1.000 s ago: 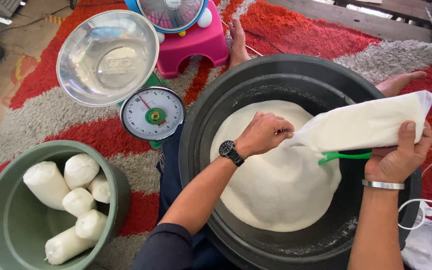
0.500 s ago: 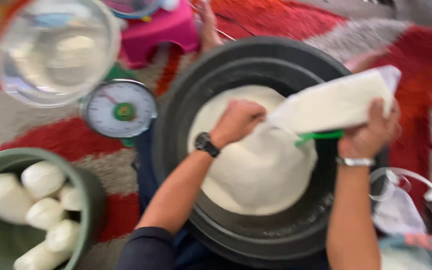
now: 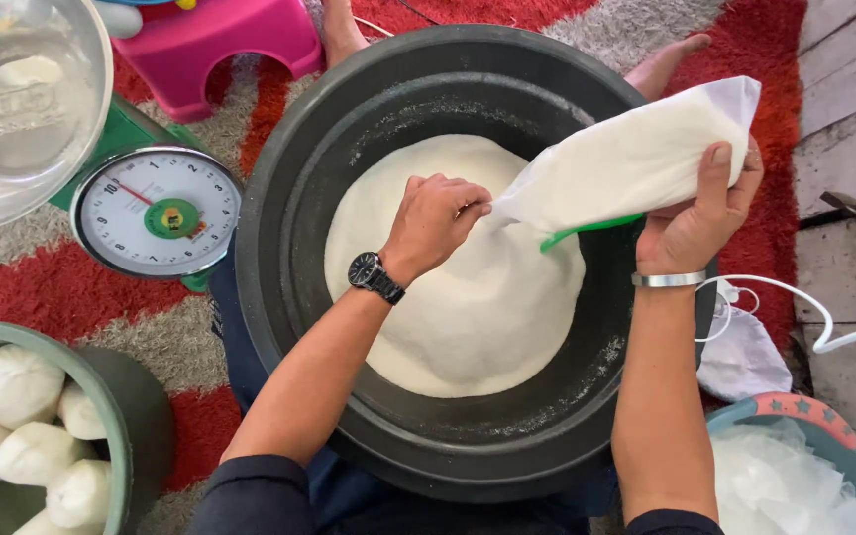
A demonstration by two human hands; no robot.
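Pinching mouth end of white filled bag, left hand grips over flour mound in black basin; right hand clenched round bag body plus green scoop handle, bag tilted toward mound, likely so spill falls inside basin; left of basin: green tub of packed white bags, dial scale, metal bowl, pink stool beyond rim; right of basin: blue tub of plastic; basin rim nearly touches scale; open carpet beyond far rim.
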